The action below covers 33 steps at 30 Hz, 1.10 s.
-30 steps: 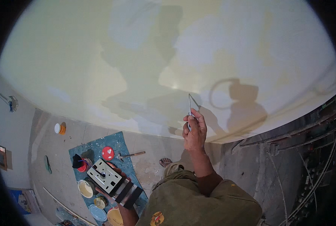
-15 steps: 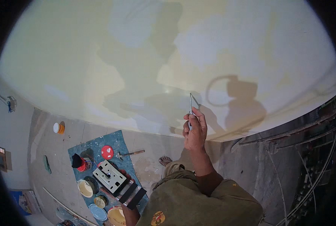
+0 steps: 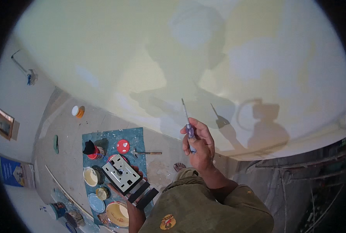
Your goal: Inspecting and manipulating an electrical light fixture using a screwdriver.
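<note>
In the head view, we find the right hand raised in front of the wall, thumb and fingers pinching a screwdriver by its clear purplish handle. The blade points upward, its tip apart from the wall and from its own shadow.

We find the left hand at lower left, curled around a metal box with a slotted plate on its upper face and black bands at the near end. Fingers show along its right edge; we cannot see the palm beneath.

Below the box we record a blue mat on the floor. A hammer lies across its right edge, near a red lid. On its left part we note a cream tub and a pale blue lid.
</note>
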Tool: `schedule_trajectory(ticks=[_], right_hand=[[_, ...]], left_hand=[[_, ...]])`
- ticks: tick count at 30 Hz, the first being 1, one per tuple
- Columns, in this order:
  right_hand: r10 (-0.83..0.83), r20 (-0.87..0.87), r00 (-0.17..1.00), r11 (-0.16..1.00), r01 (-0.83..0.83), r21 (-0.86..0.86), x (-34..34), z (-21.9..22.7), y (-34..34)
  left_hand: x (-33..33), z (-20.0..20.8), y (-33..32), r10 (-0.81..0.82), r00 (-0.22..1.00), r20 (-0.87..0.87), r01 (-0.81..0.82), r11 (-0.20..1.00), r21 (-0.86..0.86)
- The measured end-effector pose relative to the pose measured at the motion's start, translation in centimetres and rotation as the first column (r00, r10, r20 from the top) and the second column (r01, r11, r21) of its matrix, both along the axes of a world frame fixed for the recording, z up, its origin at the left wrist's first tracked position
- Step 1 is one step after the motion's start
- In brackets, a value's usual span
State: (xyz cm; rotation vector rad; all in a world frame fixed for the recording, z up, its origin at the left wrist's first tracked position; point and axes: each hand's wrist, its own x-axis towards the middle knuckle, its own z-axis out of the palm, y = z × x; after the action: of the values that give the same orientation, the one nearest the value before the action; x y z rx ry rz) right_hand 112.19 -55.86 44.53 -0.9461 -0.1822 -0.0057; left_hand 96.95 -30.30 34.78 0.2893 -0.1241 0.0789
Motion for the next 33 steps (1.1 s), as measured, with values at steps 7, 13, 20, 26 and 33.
schedule_trajectory(ticks=[7, 13, 20, 26, 33], right_hand=[[0.226, 0.084, 0.971, 0.974, -0.225, -0.022, 2.6, 0.1, 2.1], [0.313, 0.117, 0.943, 0.949, -0.315, 0.002, 4.4, -0.7, 3.8], [0.371, 0.199, 0.907, 0.928, -0.367, -0.061, 5.7, -1.5, 5.0], [0.358, 0.207, 0.910, 0.933, -0.340, -0.118, 5.4, -0.2, 5.2], [0.369, 0.228, 0.901, 0.917, -0.312, -0.249, 5.3, -0.8, 4.6]], left_hand=[[-1.7, 0.0, -1.9, 0.256, 0.963, -0.085, -0.254, 0.967, 0.031], [-2.3, -1.0, -2.3, 0.384, 0.916, -0.113, -0.373, 0.922, 0.104], [-3.0, -2.1, -2.3, 0.416, 0.904, -0.099, -0.419, 0.908, -0.012], [-2.9, -1.4, -2.3, 0.394, 0.916, -0.080, -0.397, 0.917, -0.034], [-2.0, -0.7, -2.0, 0.399, 0.916, -0.035, -0.398, 0.917, 0.034]])
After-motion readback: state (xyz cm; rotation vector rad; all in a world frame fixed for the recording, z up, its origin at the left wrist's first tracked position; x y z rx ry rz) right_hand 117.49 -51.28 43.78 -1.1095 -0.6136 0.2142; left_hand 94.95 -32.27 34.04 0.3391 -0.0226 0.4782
